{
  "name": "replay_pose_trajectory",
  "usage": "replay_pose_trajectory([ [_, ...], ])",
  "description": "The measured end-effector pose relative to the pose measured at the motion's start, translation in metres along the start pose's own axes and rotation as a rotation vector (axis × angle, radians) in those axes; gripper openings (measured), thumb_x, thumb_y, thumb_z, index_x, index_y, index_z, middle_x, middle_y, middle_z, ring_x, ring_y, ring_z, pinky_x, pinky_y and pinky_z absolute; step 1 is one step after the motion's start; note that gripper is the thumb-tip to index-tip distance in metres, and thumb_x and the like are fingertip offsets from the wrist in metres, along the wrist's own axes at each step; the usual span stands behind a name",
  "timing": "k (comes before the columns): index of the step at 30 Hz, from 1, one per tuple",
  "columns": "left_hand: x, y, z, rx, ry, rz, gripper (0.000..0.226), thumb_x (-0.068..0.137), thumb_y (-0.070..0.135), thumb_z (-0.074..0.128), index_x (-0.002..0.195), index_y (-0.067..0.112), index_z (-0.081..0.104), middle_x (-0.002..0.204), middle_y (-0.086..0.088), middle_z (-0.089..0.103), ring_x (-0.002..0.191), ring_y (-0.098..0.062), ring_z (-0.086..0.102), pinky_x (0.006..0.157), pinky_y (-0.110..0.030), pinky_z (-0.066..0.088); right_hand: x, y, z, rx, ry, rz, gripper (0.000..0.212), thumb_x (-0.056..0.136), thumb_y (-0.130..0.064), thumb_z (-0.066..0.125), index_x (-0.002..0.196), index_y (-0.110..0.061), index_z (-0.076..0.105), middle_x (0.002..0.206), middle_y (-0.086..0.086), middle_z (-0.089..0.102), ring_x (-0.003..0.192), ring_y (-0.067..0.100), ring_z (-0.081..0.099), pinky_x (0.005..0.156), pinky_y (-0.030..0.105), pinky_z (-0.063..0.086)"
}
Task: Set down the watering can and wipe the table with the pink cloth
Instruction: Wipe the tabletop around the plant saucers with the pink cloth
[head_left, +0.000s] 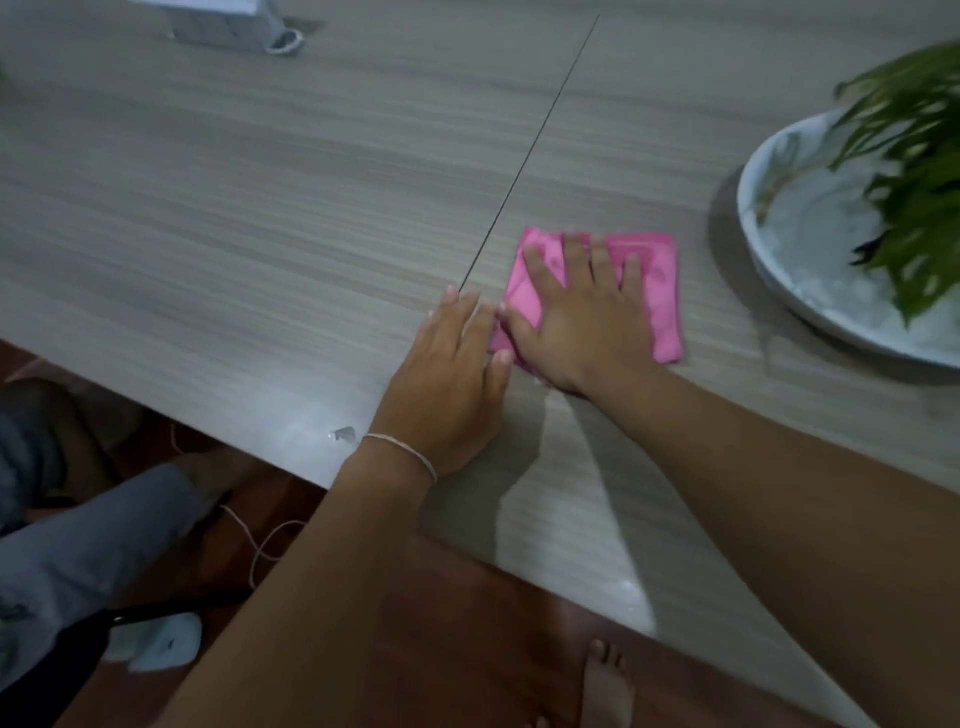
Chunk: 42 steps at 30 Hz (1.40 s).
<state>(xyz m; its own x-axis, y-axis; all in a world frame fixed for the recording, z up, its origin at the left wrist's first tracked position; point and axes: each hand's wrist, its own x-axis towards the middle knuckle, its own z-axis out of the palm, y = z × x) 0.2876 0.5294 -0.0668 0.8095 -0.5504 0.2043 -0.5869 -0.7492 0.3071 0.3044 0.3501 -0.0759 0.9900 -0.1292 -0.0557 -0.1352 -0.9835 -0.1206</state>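
A folded pink cloth (660, 291) lies flat on the grey wood-grain table (260, 208), near its front edge. My right hand (582, 312) presses flat on top of the cloth with fingers spread. My left hand (452, 374) rests palm down on the table just left of the cloth, its fingertips touching the cloth's left edge; a thin bracelet circles that wrist. No watering can is in view.
A wide white bowl-shaped planter (789, 249) with green leaves (914, 171) stands at the right, close to the cloth. A pale box-like object (234, 23) sits at the far left back. A dark seam (530, 156) runs across the tabletop. Below the table edge are a red floor, a bare foot and another person's grey sleeve.
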Motion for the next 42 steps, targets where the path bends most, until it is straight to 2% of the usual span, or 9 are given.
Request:
replay_pose_trajectory([
  [6, -0.025, 0.022, -0.003, -0.024, -0.006, 0.032, 0.057, 0.101, 0.031, 0.034, 0.137, -0.01, 0.049, 0.144, -0.03, 0.048, 0.138, -0.042, 0.044, 0.11, -0.057, 0.039, -0.056, -0.006, 0.004, 0.021, -0.016, -0.001, 0.077, 0.096, -0.069, 0.002, 0.166, -0.036, -0.002, 0.176, 0.009, -0.004, 0.162, 0.034, -0.006, 0.127, 0.06, -0.003],
  [8, -0.033, 0.033, -0.004, -0.043, -0.007, 0.046, 0.057, 0.101, 0.032, 0.035, 0.138, -0.009, 0.048, 0.145, -0.03, 0.047, 0.139, -0.042, 0.042, 0.113, -0.057, 0.037, -0.068, 0.0, 0.003, 0.028, -0.019, -0.011, 0.079, 0.094, -0.071, -0.002, 0.166, -0.037, -0.002, 0.176, 0.007, -0.004, 0.162, 0.032, -0.006, 0.128, 0.058, -0.004],
  [12, -0.037, 0.051, -0.005, -0.093, -0.088, 0.029, 0.063, 0.101, 0.04, 0.026, 0.147, -0.002, 0.04, 0.154, -0.023, 0.037, 0.147, -0.035, 0.03, 0.12, -0.052, 0.027, -0.095, 0.019, 0.004, 0.045, -0.008, -0.001, 0.074, 0.101, -0.069, 0.014, 0.166, -0.037, 0.001, 0.177, 0.005, -0.002, 0.162, 0.029, -0.005, 0.129, 0.055, -0.002],
  [15, -0.034, 0.065, -0.001, -0.11, -0.088, 0.044, 0.063, 0.102, 0.041, 0.024, 0.149, 0.0, 0.036, 0.157, -0.02, 0.033, 0.149, -0.031, 0.025, 0.12, -0.051, 0.026, -0.117, 0.038, 0.004, 0.071, 0.018, 0.023, 0.073, 0.101, -0.07, 0.011, 0.166, -0.038, 0.007, 0.176, 0.005, 0.005, 0.163, 0.029, 0.0, 0.129, 0.054, 0.001],
  [20, -0.03, 0.097, 0.009, -0.146, -0.085, 0.062, 0.065, 0.102, 0.043, 0.023, 0.149, 0.001, 0.036, 0.158, -0.017, 0.033, 0.15, -0.027, 0.025, 0.121, -0.048, 0.026, -0.164, 0.083, 0.002, 0.064, 0.032, 0.083, 0.071, 0.101, -0.069, 0.018, 0.166, -0.039, 0.014, 0.176, 0.004, 0.012, 0.162, 0.029, 0.008, 0.13, 0.053, 0.002],
  [28, -0.025, 0.179, 0.04, -0.2, -0.114, 0.172, 0.069, 0.103, 0.049, 0.019, 0.149, 0.002, 0.037, 0.157, -0.018, 0.035, 0.149, -0.03, 0.028, 0.119, -0.05, 0.029, -0.233, 0.168, -0.002, 0.041, 0.032, 0.206, 0.073, 0.1, -0.069, 0.02, 0.166, -0.037, 0.016, 0.175, 0.005, 0.013, 0.162, 0.029, 0.01, 0.129, 0.055, 0.007],
  [33, -0.024, 0.224, 0.055, -0.217, -0.1, 0.256, 0.071, 0.103, 0.05, 0.018, 0.146, 0.0, 0.043, 0.153, -0.021, 0.04, 0.147, -0.034, 0.032, 0.117, -0.053, 0.032, -0.263, 0.209, -0.004, 0.045, 0.054, 0.267, 0.073, 0.1, -0.066, 0.026, 0.165, -0.035, 0.023, 0.174, 0.007, 0.019, 0.161, 0.031, 0.015, 0.129, 0.055, 0.012],
  [38, -0.019, 0.259, 0.067, -0.214, -0.116, 0.307, 0.064, 0.103, 0.045, 0.025, 0.147, 0.002, 0.042, 0.154, -0.02, 0.04, 0.147, -0.033, 0.03, 0.118, -0.052, 0.029, -0.29, 0.261, -0.012, 0.018, 0.029, 0.353, 0.075, 0.099, -0.07, 0.015, 0.167, -0.038, 0.011, 0.176, 0.004, 0.008, 0.163, 0.027, 0.005, 0.13, 0.052, 0.007],
  [42, -0.015, 0.283, 0.077, -0.227, -0.12, 0.328, 0.062, 0.102, 0.043, 0.029, 0.147, 0.002, 0.042, 0.154, -0.021, 0.039, 0.147, -0.034, 0.031, 0.119, -0.052, 0.027, -0.29, 0.29, -0.018, 0.016, 0.024, 0.374, 0.075, 0.099, -0.071, 0.01, 0.167, -0.038, 0.008, 0.176, 0.004, 0.007, 0.163, 0.028, 0.005, 0.13, 0.052, 0.005],
])
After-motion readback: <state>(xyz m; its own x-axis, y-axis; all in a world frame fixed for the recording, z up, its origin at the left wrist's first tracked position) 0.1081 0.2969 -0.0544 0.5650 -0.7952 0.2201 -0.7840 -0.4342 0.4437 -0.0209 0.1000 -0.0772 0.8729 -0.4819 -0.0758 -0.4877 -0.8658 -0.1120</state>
